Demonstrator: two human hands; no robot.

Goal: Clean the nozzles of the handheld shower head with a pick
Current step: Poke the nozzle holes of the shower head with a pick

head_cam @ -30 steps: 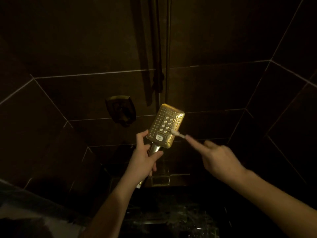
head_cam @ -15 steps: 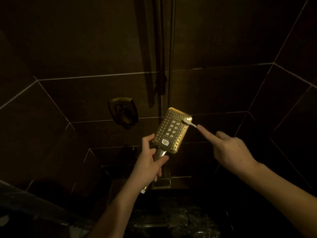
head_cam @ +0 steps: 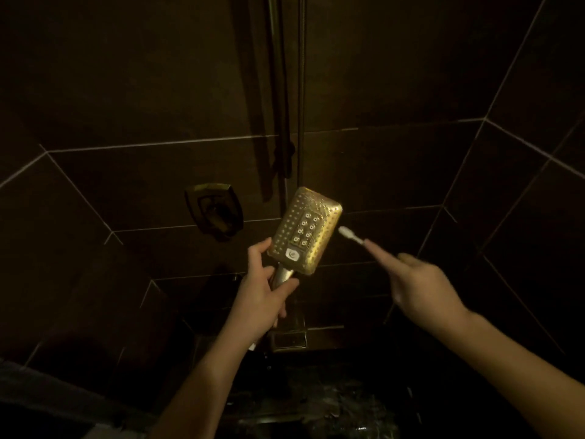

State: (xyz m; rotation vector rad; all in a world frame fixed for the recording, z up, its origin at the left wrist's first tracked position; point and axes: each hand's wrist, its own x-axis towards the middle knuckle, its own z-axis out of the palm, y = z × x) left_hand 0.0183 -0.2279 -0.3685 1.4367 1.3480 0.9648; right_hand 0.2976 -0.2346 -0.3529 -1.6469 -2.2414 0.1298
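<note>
Nozzles on the gold shower head [head_cam: 305,231] face up toward me, rows of small holes round a centre block of larger ones, with a pale button at the lower end; its long axis tilts up and slightly right from the handle. I grip that handle in my left hand [head_cam: 264,296], fingers and thumb curled round it just below the face, so the head stands directly above and a little right of that hand. From my right hand [head_cam: 424,288] the head lies up and to the left. That hand pinches the pick [head_cam: 351,235], forefinger stretched along its stem, the white tip pointing left and up and hanging just beside the head's right edge, apart from it, not touching any nozzle. The right hand is the one nearer the work, and I judge the coming move to be a short push leftward to set the tip on the right-hand rows. Open room lies right of and below the head; behind it run the dark riser rail [head_cam: 280,90] and hose [head_cam: 300,90], a wall valve [head_cam: 215,210] sits left of the head, and tiled wall [head_cam: 443,74] closes the far side, well clear of the tip's path
</note>
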